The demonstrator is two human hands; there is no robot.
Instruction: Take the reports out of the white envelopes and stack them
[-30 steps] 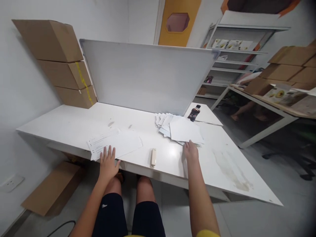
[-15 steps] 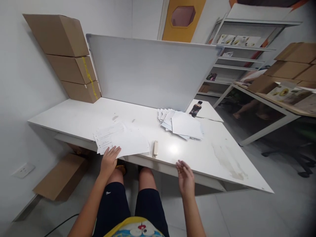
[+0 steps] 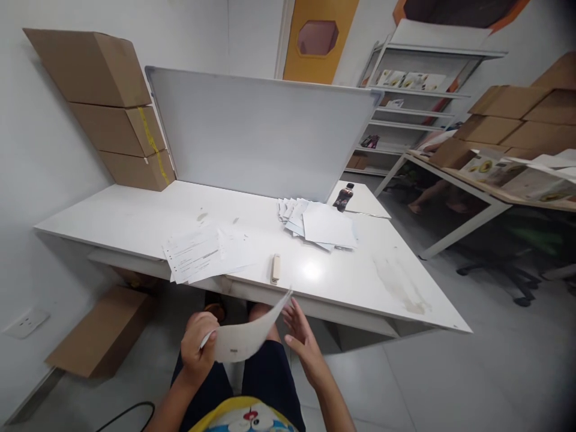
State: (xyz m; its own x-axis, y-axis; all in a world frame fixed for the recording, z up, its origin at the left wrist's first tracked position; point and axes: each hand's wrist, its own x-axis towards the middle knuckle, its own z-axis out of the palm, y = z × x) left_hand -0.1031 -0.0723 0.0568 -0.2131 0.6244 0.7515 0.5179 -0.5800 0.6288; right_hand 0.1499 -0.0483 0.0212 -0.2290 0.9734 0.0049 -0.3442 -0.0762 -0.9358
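Note:
My left hand (image 3: pixel 198 342) grips the left end of a white sheet of paper (image 3: pixel 245 342), which bends upward over my lap. Close to the sheet's far right end is my right hand (image 3: pixel 303 342), fingers apart; I cannot tell whether its fingertips touch the edge. On the desk's front edge lie spread printed papers (image 3: pixel 193 255), partly overhanging. A cream stapler (image 3: pixel 276 268) rests to their right. Farther back sits a fanned pile of papers (image 3: pixel 328 225).
A whiteboard (image 3: pixel 261 132) stands along the back of the white desk (image 3: pixel 121 210). Stacked cardboard boxes (image 3: pixel 130 132) stand at the left end, and a dark drink bottle (image 3: pixel 344 197) at the back right. Another box (image 3: pixel 99 336) is on the floor.
My left hand has lifted a sheet off the spread papers and drawn it back over my lap. My right hand has moved left towards it. The view has shifted slightly right.

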